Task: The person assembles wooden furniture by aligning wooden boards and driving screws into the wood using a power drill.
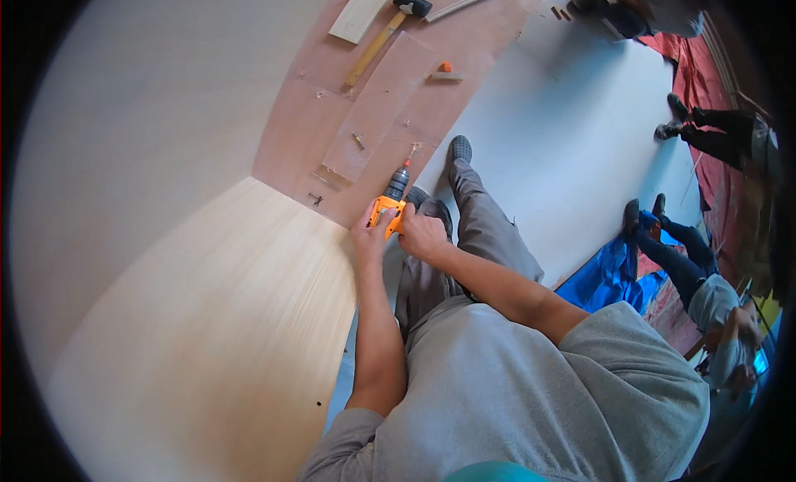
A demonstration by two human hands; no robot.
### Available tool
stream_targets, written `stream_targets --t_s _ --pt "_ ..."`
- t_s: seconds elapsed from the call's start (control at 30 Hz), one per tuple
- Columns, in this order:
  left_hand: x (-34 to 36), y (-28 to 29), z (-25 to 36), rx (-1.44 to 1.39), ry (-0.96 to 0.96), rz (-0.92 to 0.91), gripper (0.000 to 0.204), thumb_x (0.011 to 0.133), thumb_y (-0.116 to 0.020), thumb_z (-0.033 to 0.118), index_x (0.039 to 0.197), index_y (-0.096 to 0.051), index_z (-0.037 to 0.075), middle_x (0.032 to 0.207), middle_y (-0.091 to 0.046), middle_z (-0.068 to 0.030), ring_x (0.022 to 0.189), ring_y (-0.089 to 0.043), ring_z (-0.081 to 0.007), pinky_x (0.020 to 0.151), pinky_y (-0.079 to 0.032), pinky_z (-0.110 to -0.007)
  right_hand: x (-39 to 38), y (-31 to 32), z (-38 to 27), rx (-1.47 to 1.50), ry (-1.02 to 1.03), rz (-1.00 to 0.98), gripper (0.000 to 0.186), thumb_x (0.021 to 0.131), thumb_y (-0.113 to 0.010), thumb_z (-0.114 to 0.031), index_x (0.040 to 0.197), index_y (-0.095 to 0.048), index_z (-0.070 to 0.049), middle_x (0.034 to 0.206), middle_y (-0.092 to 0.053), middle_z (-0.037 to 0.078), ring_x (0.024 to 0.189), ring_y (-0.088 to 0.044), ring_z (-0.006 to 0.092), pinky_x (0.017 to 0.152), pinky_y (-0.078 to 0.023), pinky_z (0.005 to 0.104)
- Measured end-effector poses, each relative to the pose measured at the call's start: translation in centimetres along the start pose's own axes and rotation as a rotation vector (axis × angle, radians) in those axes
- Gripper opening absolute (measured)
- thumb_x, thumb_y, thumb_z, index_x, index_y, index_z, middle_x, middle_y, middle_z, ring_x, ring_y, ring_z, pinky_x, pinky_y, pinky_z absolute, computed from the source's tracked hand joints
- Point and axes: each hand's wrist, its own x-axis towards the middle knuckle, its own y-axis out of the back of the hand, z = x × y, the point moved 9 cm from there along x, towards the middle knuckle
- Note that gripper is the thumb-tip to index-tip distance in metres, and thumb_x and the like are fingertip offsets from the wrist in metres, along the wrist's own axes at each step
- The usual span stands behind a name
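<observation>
My left hand point(370, 233) and my right hand point(422, 231) both grip an orange and black cordless drill point(387, 206), their fingers closed on its body. The drill points away from me, with a red-collared bit point(406, 163) over a pinkish-brown board point(377, 125), near a small patch of pale shavings point(416, 146). Below and left of my hands a pale plywood sheet point(224, 308) spreads toward me. My feet stand just right of the board's near part.
On the board lie a mallet point(372, 55), a pale plank point(356, 11) and small scraps point(444, 75). A pale wall point(133, 117) fills the left. Co-workers point(713, 133), point(705, 275) are at the right beside red point(680, 59) and blue point(613, 266) sheeting on the white floor point(580, 133).
</observation>
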Motion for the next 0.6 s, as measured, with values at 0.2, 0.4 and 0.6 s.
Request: stream_targets --t_s 0.2,0.4,0.6 --pt "-4.3 -0.9 5.5 0.201 -0.084 0.013 0.057 0.102 -0.079 0.041 0.135 -0.074 -0.006 0.119 -0.08 -0.0126 0.105 -0.073 -0.0176 0.093 -0.057 -0.034 -2.8 4.5 0.4 -0.066 0.075 -0.032 0.063 0.086 -0.073 -0.024 0.136 -0.046 0.004 0.104 -0.078 0.026 0.093 -0.078 0.0439 0.078 -0.061 0.0548" --pt "-7.0 -2.6 4.1 -0.629 0.361 -0.267 0.059 0.113 -0.056 0.056 0.125 -0.072 0.0 0.114 -0.078 -0.0126 0.109 -0.074 -0.0233 0.099 -0.057 -0.036 -6.8 8.6 1.1 -0.173 0.256 -0.115 0.071 0.086 -0.074 -0.034 0.144 -0.048 -0.001 0.107 -0.077 0.026 0.091 -0.076 0.0456 0.078 -0.06 0.0556" --pt "-6.9 -8.4 11.1 -1.093 0.38 -0.51 0.048 0.111 -0.059 0.054 0.113 -0.066 0.007 0.097 -0.072 -0.0109 0.097 -0.073 -0.0281 0.095 -0.062 -0.049 -10.6 12.4 -1.5 0.224 0.594 -0.15 0.072 0.087 -0.08 -0.041 0.145 -0.056 -0.006 0.112 -0.075 0.027 0.097 -0.073 0.0481 0.085 -0.06 0.0545"
